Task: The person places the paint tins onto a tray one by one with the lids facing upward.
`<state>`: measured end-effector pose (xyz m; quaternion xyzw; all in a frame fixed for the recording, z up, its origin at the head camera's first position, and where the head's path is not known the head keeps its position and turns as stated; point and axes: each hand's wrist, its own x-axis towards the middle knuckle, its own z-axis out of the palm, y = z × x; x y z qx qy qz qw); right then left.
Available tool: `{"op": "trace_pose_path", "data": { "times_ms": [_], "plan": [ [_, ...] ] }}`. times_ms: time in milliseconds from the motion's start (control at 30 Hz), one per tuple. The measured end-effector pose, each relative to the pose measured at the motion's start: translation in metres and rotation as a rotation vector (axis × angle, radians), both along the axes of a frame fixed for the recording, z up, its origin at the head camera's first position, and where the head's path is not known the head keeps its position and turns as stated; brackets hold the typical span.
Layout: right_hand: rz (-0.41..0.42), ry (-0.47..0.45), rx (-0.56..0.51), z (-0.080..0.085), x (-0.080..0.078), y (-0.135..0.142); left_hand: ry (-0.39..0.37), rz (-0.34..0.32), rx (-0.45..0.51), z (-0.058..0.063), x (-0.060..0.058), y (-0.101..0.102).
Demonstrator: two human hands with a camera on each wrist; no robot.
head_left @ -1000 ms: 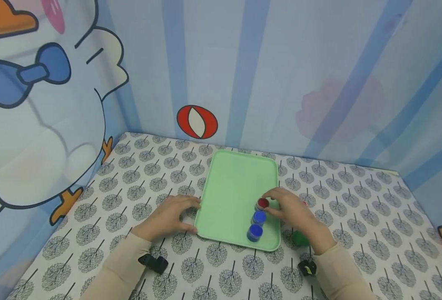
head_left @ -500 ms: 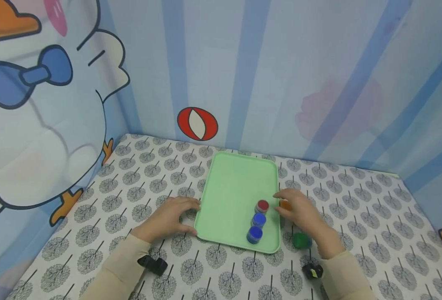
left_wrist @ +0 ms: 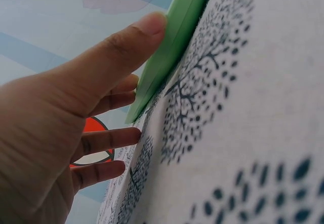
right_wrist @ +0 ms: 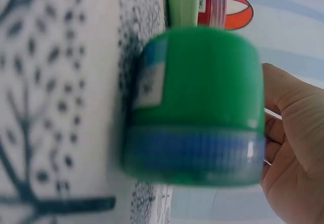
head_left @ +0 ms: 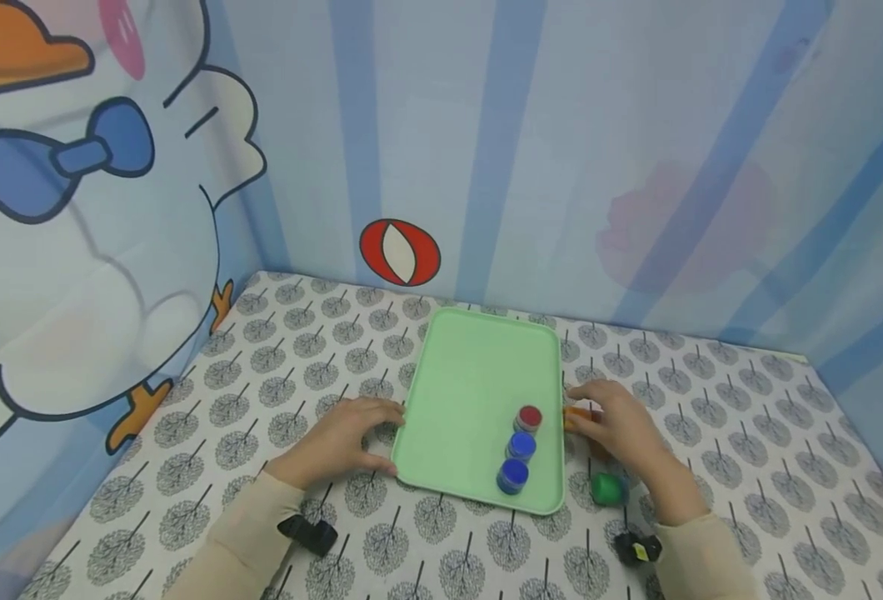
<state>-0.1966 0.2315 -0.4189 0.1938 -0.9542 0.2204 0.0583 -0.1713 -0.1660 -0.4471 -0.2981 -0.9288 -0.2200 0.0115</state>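
A pale green tray [head_left: 479, 367] lies on the table. My left hand [head_left: 347, 437] rests against its left edge. In the left wrist view the thumb [left_wrist: 121, 57] touches the tray's side and the other fingers are spread. A red jar [head_left: 528, 418] and two blue jars [head_left: 521, 446] [head_left: 512, 476] form a row on the tray's right side. Just outside the right edge, my right hand [head_left: 621, 425] has thumb and fingers round an orange jar [head_left: 580, 412], partly hidden by the hand. The green jar [right_wrist: 197, 82] hides most of that grasp in the right wrist view.
The green jar lies on its side on the tree-patterned tablecloth [head_left: 276, 387], just below the right hand. A printed fabric backdrop [head_left: 426, 150] closes off the far side. Each wrist wears a small black camera [head_left: 308, 533].
My right hand has let go of the red jar, which stays on the tray. It has moved right, off the tray, to the orange jar. The left hand stays at the tray edge.
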Motion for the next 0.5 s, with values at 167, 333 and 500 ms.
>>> {"op": "trace_pose_path", "data": {
  "times_ms": [167,333,500],
  "plan": [
    [-0.029,-0.021,-0.002,-0.004,0.000,0.012,-0.020,-0.001,0.009,0.000,0.001,0.002],
    [-0.042,-0.064,-0.030,-0.006,0.001,0.019,-0.004,0.002,0.011,-0.001,0.001,0.003],
    [-0.032,-0.070,-0.034,-0.006,-0.002,0.019,0.012,0.009,0.004,0.000,0.001,0.001]
  ]
}}
